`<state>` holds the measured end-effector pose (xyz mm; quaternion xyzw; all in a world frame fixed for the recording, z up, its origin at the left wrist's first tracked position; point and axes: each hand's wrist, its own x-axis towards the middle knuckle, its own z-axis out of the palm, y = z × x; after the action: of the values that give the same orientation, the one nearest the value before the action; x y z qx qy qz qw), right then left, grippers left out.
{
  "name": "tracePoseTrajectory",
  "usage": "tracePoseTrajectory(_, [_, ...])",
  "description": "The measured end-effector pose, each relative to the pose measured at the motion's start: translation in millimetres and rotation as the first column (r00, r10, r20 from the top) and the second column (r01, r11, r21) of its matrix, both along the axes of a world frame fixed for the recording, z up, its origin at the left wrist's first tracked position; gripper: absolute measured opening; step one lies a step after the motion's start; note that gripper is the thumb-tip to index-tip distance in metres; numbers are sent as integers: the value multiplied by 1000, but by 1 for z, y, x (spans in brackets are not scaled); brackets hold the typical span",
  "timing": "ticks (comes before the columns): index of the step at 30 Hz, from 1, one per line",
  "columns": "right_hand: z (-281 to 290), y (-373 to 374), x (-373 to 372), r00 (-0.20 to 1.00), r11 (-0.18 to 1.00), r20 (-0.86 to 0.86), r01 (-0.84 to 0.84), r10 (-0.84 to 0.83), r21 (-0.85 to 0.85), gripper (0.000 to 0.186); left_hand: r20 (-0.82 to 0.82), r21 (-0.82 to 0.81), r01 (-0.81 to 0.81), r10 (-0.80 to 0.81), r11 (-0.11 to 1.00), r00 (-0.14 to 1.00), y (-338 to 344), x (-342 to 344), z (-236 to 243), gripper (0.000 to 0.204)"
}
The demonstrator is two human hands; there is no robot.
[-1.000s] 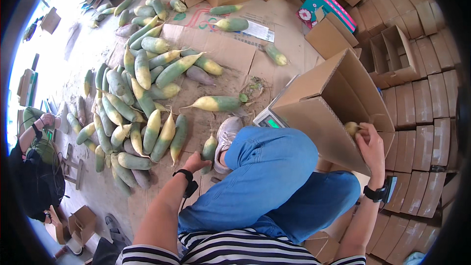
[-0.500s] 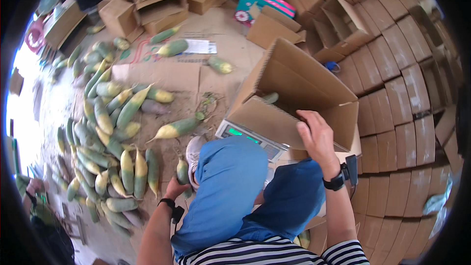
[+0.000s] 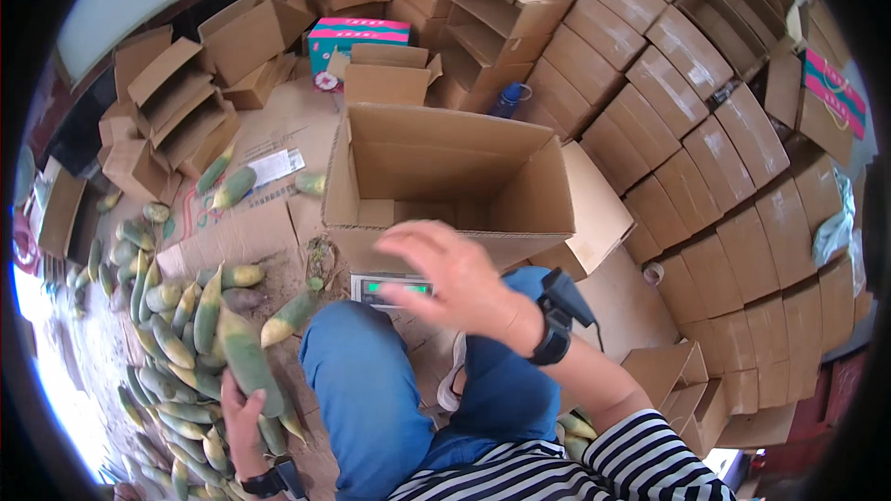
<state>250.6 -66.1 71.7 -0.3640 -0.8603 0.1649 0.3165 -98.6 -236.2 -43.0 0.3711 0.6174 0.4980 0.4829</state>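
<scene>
At the lower left, my left hand (image 3: pixel 241 417) is closed around the lower end of a large green radish (image 3: pixel 249 366), raised over the pile of radishes (image 3: pixel 176 343). My right hand (image 3: pixel 455 278) hovers empty, fingers apart and a little blurred, in front of the near wall of an open cardboard box (image 3: pixel 445 139). The box stands tall before my knees, and its near wall hides part of its bottom. Just under the box's near side, a scale (image 3: pixel 369 289) shows a lit green display, partly covered by my right hand.
Another radish (image 3: pixel 290 317) lies beside my left knee. Stacked cartons (image 3: pixel 668 139) form a wall on the right. At the back are open boxes (image 3: pixel 176 83), a pink and teal box (image 3: pixel 357 34) and a blue bottle (image 3: pixel 509 100). A cardboard flap (image 3: pixel 594 204) juts out on the right.
My left hand has lifted a radish off the floor beside my shoe. My right hand has left the box's rim and moved left. The view has turned right, and the box now sits more squarely before me.
</scene>
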Motion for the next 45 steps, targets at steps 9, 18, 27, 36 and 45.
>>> tracePoseTrajectory(9, [73, -21, -34, 801, 929, -598, -239, 25, -281, 87, -718, 350, 314, 37, 883, 695, 79, 140, 174, 78])
tracePoseTrajectory(18, [47, 47, 57, 983, 950, -9, 181, -185, 253, 82, -953, -170, 645, -292, 745, 85, 67, 133, 129, 74])
tracePoseTrajectory(27, [-11, 65, 89, 953, 960, -148, 275, -265, 52, 29, -974, -112, 661, -212, 742, 74, 84, 136, 110, 61])
tracePoseTrajectory(36, [-14, -95, 93, 930, 928, 7, 366, -368, 68, 41, -933, -22, 819, -306, 573, 190, 129, 152, 90, 50])
tracePoseTrajectory(45, [-27, -150, 76, 794, 826, 253, 562, -553, 43, 40, -909, -30, 905, -389, 424, 152, 154, 189, 76, 42])
